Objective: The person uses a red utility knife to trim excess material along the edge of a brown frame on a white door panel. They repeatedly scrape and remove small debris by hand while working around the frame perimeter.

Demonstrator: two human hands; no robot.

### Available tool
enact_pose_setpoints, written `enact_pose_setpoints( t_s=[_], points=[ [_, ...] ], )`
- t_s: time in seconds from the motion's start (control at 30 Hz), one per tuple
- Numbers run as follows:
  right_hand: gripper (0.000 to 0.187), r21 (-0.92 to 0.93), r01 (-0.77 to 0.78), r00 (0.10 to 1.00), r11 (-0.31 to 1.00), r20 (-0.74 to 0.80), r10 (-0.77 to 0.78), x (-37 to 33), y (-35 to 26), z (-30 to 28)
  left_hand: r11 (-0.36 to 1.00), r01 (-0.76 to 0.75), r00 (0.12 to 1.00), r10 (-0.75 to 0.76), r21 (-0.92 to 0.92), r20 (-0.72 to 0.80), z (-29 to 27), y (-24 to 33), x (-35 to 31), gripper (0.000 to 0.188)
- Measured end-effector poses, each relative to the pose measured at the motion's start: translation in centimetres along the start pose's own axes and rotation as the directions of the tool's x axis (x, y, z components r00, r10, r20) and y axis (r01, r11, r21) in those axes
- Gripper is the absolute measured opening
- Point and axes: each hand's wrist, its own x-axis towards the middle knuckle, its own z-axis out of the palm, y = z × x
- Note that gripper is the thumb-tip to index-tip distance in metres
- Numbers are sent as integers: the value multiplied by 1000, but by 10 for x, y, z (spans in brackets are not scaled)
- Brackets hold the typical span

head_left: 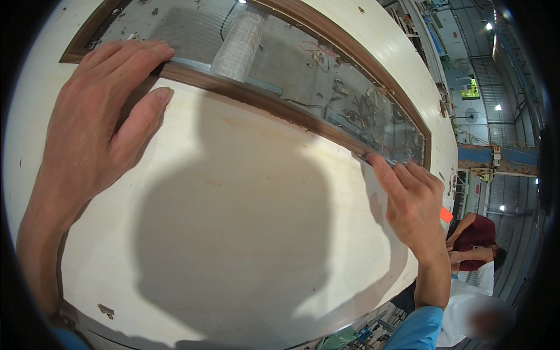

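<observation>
A long brown wooden strip (256,100) runs along the near edge of a rectangular opening in a white panel (233,233). My left hand (96,114) closes over the strip's left part. Its fingers lie across the wood, and the thumb sits apart on the near side, over the panel. Near the right corner my right hand (411,201) grips the strip, with fingers curled and the thumb along its edge. The brown frame (344,44) continues along the far side of the opening. My hands hide parts of the strip's ends.
Through the opening show a plastic-wrapped column (239,46), scattered shavings and a red wire (318,49). A small metal piece (106,310) lies at the panel's lower left. Two people stand at the right, one in a dark red shirt (475,236), one in white (461,303).
</observation>
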Motion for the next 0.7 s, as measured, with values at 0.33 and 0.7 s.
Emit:
enact_pose_setpoints(
  t_s=[0.33,0.7],
  points=[
    [64,11,-8,1000,1000,1,8,-7,7,4,1000,-19,1000,19,14,-2,0,-4,-1,42],
    [63,13,-18,1000,1000,-1,18,-19,14,5,995,-70,992,77,68,-101,6,-4,0,39]
  ],
)
